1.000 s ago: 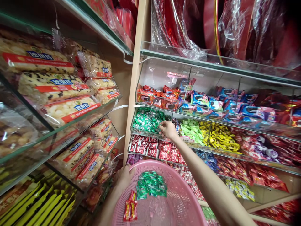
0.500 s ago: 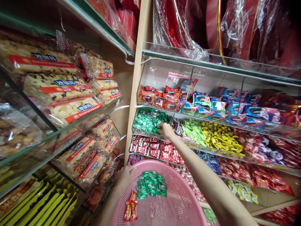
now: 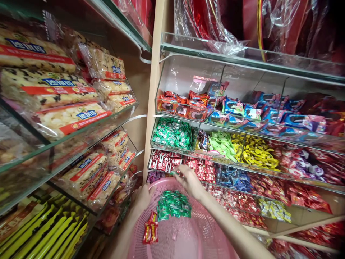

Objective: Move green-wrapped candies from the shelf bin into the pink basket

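Note:
A pink perforated basket (image 3: 212, 219) sits low in the middle, with a pile of green-wrapped candies (image 3: 174, 205) and a few red-and-yellow packets (image 3: 151, 230) inside. My left hand (image 3: 144, 196) is closed on the basket's left rim. Over the basket's far rim, my right hand (image 3: 187, 180) pinches a small green-wrapped candy (image 3: 173, 173) between thumb and fingers. Behind it, a clear shelf bin holds more green candies (image 3: 172, 133).
Glass shelves on the left carry wrapped pastry bars (image 3: 67, 117) and yellow packets (image 3: 54, 230). Facing me, tiered bins hold yellow candies (image 3: 256, 153), blue packets (image 3: 234, 178) and dark bars (image 3: 203, 140). A wooden post (image 3: 155, 72) separates the units.
My right hand has come down and back from the green candy bin to the basket's far rim, bringing a green candy. The view has shifted slightly. My left hand still holds the rim.

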Tool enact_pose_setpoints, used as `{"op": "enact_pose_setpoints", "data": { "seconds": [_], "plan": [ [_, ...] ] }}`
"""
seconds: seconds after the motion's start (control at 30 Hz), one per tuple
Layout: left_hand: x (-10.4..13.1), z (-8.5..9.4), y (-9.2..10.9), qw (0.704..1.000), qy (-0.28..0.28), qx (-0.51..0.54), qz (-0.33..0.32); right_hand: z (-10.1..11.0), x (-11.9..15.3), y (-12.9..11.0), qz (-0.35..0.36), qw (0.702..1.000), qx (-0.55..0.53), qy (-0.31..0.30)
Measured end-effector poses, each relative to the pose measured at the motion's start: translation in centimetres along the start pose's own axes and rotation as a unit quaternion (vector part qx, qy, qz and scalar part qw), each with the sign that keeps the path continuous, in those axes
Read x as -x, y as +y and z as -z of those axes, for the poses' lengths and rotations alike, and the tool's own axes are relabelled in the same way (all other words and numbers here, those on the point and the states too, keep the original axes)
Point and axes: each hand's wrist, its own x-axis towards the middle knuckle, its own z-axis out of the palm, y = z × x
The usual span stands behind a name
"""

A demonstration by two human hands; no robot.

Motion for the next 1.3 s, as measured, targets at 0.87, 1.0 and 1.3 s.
{"op": "enact_pose_setpoints", "data": {
  "seconds": [0.87, 1.0, 1.3],
  "plan": [
    [0.2, -1.4, 0.8, 0.998, -0.002, -0.025, -0.049, -6.2, 12.2, 4.7, -0.115, 0.966, 0.106, -0.207],
    [0.4, -1.2, 0.9, 0.999, -0.002, -0.019, -0.047, -6.8, 12.6, 5.2, -0.113, 0.966, 0.113, -0.203],
    [0.5, -0.9, 1.4, 0.999, -0.002, -0.022, -0.048, -7.5, 13.3, 5.8, -0.103, 0.97, 0.094, -0.197]
  ]
}}
